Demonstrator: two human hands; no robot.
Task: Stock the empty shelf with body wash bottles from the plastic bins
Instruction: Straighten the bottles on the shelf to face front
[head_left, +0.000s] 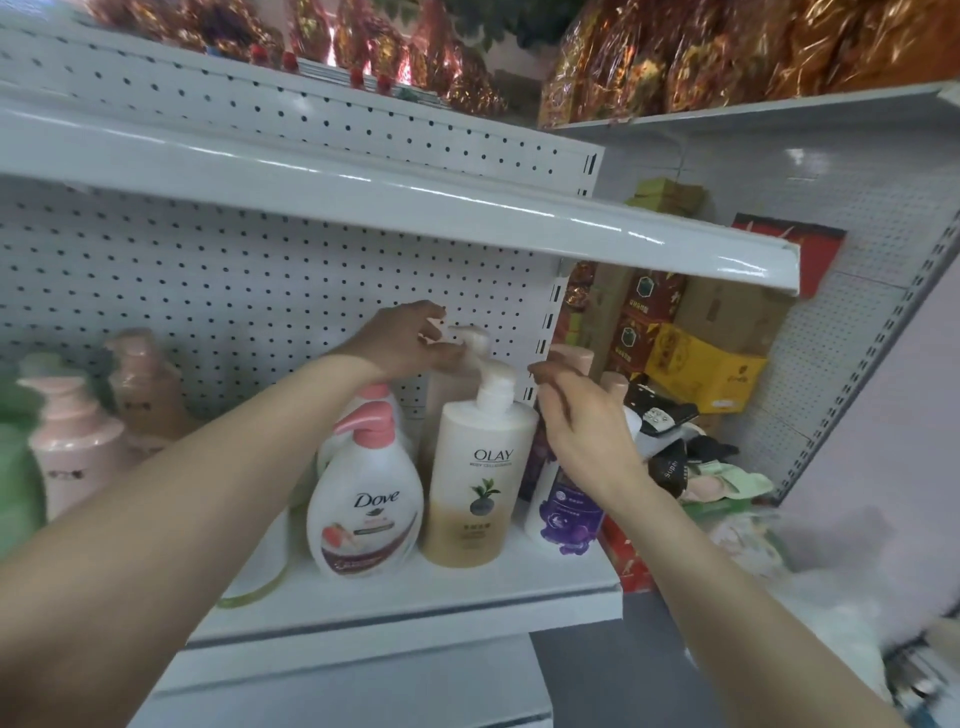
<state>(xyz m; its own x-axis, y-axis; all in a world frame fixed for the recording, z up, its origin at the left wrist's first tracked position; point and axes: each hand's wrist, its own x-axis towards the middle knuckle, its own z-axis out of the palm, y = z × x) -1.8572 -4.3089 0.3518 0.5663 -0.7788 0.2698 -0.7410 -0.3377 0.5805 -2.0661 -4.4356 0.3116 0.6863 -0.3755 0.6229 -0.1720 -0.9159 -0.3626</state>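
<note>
Left hand (415, 340) pinches the pump of the Olay bottle (475, 488), upright on the shelf (415, 597) between Dove bottle (363, 499) and purple bottle (566, 514), likely squaring the spout; right hand (582, 431) loose beside it, gripping nothing, probably to steady.

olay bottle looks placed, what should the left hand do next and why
Probably let go. The left hand pinches the white pump of the cream and gold Olay pump bottle, which already stands upright on the white metal shelf, label outward, between the white Dove bottle and the white and purple bottle. The right hand hovers beside it, holding nothing.
</note>
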